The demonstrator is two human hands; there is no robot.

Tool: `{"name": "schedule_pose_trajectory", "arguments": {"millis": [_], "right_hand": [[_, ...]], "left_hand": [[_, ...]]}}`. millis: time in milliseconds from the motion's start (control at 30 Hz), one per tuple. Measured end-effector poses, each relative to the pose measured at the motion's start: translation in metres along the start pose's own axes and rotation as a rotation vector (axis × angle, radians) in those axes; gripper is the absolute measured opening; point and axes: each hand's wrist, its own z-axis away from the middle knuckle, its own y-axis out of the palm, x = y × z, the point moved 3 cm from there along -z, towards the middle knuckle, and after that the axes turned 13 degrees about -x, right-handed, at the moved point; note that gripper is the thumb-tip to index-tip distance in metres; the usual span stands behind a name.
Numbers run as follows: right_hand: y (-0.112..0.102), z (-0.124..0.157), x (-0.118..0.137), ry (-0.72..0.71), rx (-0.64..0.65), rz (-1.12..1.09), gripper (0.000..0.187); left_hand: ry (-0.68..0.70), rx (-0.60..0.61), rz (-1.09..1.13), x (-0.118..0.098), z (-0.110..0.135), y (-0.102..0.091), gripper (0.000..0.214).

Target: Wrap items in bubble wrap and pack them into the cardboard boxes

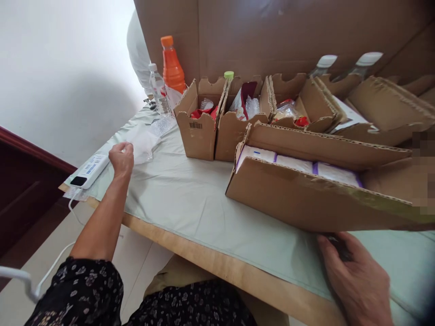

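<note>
The left hand [121,158] is holding a translucent plastic bag [142,142] above the left part of the cloth-covered surface [190,194] — its fingers are curling tightly, pinching the near edge of the plastic. A piece of bubble wrap [163,126] is lying just behind the bag. Just beside the hand, a white device [93,168] with a black end is lying near the left corner of the surface, a white cable [73,210] hanging below it.

The right hand [356,276] is resting near the front edge, just in front of the long cardboard box [306,199]. Its thumb and fingers are standing apart, with something dark showing between them; the fingertips are disappearing by the box's lower edge, so I cannot tell whether they are gripping anything.

The long box is holding white packs [294,164] with purple edging. Behind it, smaller open boxes [197,140] are standing in a row, some containing red packets and clear plastic. An orange bottle [173,68] and a clear bottle [159,93] are standing upright at the row's left end — a large cardboard panel [238,36] is rising behind.
</note>
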Motion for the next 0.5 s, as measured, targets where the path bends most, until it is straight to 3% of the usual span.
{"name": "schedule_pose_trajectory", "arguments": {"millis": [67,167,300,367,433,500], "right_hand": [[-0.003,0.005,0.002,-0.037,-0.095,0.010,0.017],[-0.009,0.027,0.017,-0.218,-0.243,-0.001,0.026],[-0.021,0.069,0.055,-0.546,-0.278,-0.116,0.020],[-0.028,0.084,0.079,-0.604,-0.157,-0.237,0.045],[-0.032,0.094,0.104,-0.615,0.099,-0.394,0.076],[-0.032,0.101,0.126,-0.632,0.371,-0.571,0.083]], "left_hand": [[-0.009,-0.105,0.013,-0.019,0.025,-0.032,0.024],[0.059,-0.015,0.094,-0.058,0.086,-0.079,0.017],[0.305,0.625,0.501,-0.123,0.169,-0.117,0.010],[0.389,0.886,0.623,-0.152,0.197,-0.124,0.010],[0.435,1.111,0.742,-0.177,0.216,-0.126,0.010],[0.450,1.310,0.872,-0.197,0.228,-0.129,0.010]]}}
